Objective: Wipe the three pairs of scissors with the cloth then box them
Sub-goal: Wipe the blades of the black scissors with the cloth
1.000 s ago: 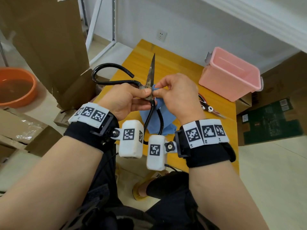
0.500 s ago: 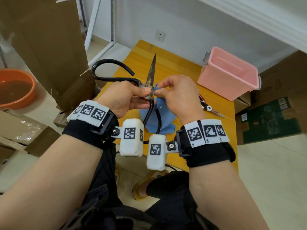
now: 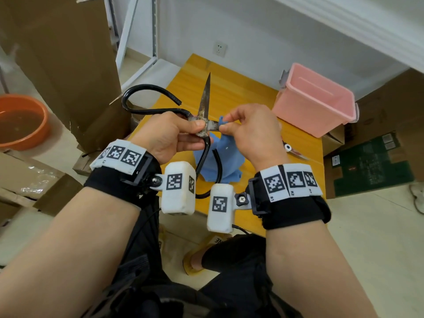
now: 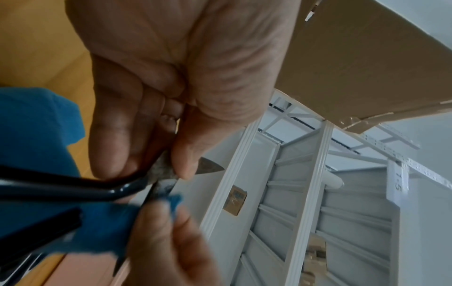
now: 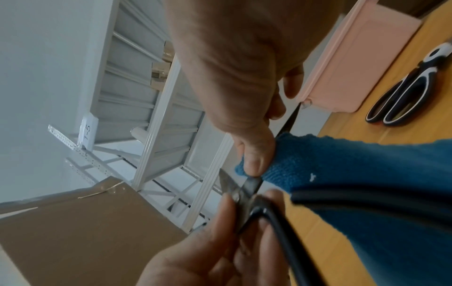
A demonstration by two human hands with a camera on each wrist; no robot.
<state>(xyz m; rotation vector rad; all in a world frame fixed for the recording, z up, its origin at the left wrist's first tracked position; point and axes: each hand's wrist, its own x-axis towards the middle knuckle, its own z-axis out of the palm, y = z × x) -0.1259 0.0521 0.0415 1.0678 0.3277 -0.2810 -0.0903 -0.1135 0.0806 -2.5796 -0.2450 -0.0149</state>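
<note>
We held the rusty black-handled scissors (image 3: pixel 204 115) above the bench (image 3: pixel 231 92), left hand (image 3: pixel 169 136) pinching the pivot, right hand (image 3: pixel 250 131) pinching the blue cloth (image 3: pixel 222 154) round one blade. A slipping grip risked a cut, we judged.

Box (image 3: pixel 319 104) at the table's (image 3: pixel 231 88) far right, small scissors (image 5: pixel 406 91) just before it.

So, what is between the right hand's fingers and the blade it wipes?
The blue cloth, folded around the blade of the black-handled scissors under the right hand; the right wrist view shows this.
</note>
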